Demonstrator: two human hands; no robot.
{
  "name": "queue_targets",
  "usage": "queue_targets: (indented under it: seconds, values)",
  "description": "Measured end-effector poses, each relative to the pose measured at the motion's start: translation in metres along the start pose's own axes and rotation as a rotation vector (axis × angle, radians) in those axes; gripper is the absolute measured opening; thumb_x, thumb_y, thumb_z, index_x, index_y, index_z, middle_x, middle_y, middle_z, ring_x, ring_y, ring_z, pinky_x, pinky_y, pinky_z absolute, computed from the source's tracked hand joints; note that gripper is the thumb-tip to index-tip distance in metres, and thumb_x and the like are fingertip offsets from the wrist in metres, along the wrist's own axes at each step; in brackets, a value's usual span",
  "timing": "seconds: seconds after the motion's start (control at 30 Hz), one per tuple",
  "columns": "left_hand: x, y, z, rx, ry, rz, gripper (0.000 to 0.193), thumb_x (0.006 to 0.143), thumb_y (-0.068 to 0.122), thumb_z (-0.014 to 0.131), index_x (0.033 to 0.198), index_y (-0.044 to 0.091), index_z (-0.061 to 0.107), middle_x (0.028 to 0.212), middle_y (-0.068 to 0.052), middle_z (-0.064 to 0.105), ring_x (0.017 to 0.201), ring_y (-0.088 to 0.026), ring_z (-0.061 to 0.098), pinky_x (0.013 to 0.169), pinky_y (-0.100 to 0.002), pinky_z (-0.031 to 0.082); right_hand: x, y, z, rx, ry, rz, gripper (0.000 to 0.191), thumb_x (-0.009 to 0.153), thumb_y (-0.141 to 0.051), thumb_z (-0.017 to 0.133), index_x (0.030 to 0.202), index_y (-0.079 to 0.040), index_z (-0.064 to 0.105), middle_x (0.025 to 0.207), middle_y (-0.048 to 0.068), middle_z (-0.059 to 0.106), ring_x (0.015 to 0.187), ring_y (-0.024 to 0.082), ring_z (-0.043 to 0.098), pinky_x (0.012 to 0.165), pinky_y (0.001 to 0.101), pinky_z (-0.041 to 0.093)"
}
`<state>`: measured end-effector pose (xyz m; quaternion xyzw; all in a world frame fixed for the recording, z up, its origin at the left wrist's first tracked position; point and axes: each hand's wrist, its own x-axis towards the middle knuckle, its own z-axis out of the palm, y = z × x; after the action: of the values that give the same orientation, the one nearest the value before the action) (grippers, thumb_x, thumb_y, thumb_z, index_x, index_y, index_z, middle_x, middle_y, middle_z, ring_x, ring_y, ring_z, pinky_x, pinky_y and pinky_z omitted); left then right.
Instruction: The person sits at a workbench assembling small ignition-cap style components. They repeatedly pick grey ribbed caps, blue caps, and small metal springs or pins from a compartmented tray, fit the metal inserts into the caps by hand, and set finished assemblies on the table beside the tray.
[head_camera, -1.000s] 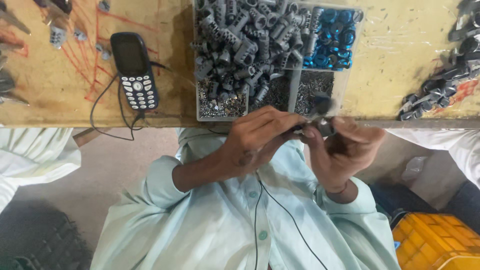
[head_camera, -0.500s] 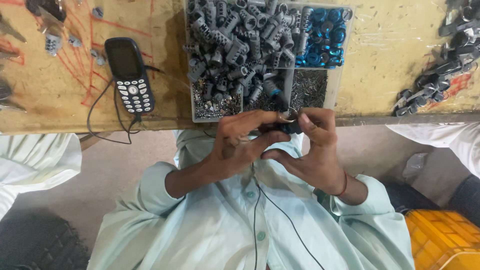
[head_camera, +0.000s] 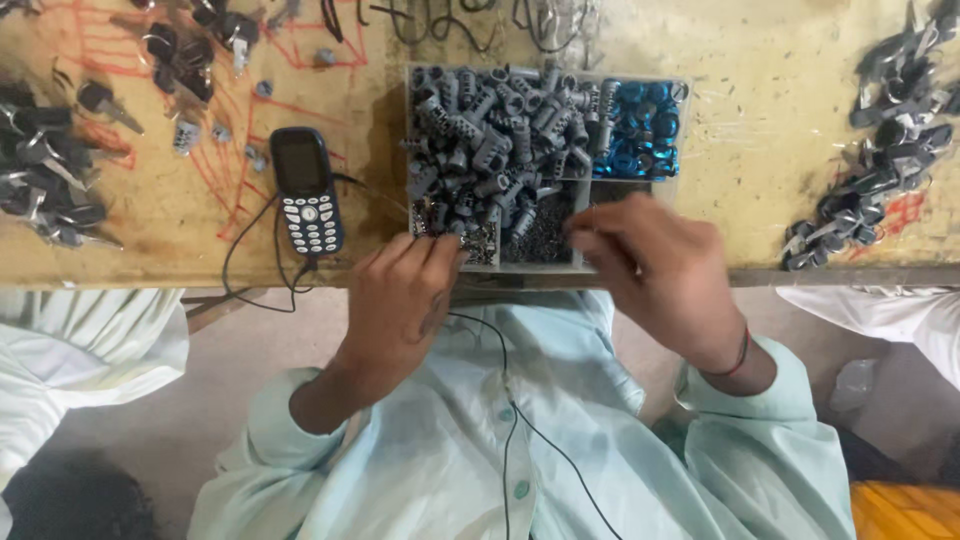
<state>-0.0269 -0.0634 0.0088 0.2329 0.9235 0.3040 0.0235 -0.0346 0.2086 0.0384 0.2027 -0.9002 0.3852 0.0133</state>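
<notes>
— Two hands are working at the bench edge. The left hand (head_camera: 400, 300) is curling its fingers down at the near rim of the compartment tray (head_camera: 585, 268); whether it is gripping anything, I cannot tell.

— And the right hand (head_camera: 655, 270)?

— Its fingers are pinching narrowly over the small dark parts (head_camera: 545, 235). Farther in, grey cylinders (head_camera: 490, 130) and blue rings (head_camera: 640, 130) are filling the tray; a phone (head_camera: 305, 190) is lying left.
</notes>
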Motion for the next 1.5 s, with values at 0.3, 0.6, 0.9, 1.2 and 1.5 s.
queue_targets:
  seconds: [0.3,0.6,0.9,1.2,1.5]
  values:
    - [0.008,-0.008,-0.004,0.241,-0.227,0.110,0.016,0.077,0.007,0.066,0.091,0.005,0.058,0.082,-0.010,0.062,0.086,-0.027,0.064,0.067,-0.040,0.053,0.011,0.004,0.029,-0.582,-0.392,-0.073,0.009,0.082,-0.011,0.062,0.090,-0.006,0.060,0.094,0.010,0.056,0.087,0.025,0.062,0.070,0.0396,0.051]
    - [-0.002,0.001,-0.004,-0.352,0.049,-0.086,0.021,0.086,0.000,0.074,0.100,0.003,0.059,0.091,-0.011,0.066,0.086,-0.026,0.069,0.070,-0.038,0.056,0.006,0.005,0.029,-0.247,-0.250,0.066,0.011,0.092,-0.009,0.071,0.100,-0.005,0.065,0.096,0.011,0.059,0.078,0.031,0.064,0.064,0.0423,0.050]
    - [0.005,0.020,0.017,-0.663,0.135,-0.133,0.018,0.092,0.000,0.077,0.107,0.006,0.070,0.094,-0.008,0.073,0.081,-0.018,0.074,0.072,-0.029,0.059,-0.018,0.027,0.030,0.634,-0.088,0.538,0.007,0.100,-0.002,0.068,0.106,-0.002,0.066,0.094,0.002,0.063,0.071,0.006,0.061,0.060,0.0225,0.049]
    - [0.022,0.033,0.039,-0.913,0.164,-0.180,0.013,0.095,0.003,0.076,0.108,0.003,0.074,0.095,-0.009,0.077,0.085,-0.013,0.076,0.073,-0.025,0.060,-0.034,0.028,0.043,1.156,-0.090,0.573,0.013,0.108,-0.014,0.060,0.110,-0.001,0.059,0.111,0.006,0.056,0.075,0.010,0.061,0.059,0.0235,0.050]
    - [0.022,0.028,0.039,-0.985,0.157,-0.034,0.020,0.099,0.001,0.074,0.119,0.005,0.073,0.104,-0.010,0.078,0.092,-0.015,0.079,0.079,-0.025,0.063,-0.042,0.015,0.049,1.173,-0.024,0.541,0.017,0.111,-0.019,0.059,0.112,-0.001,0.060,0.109,0.006,0.057,0.072,0.010,0.059,0.058,0.0234,0.047]
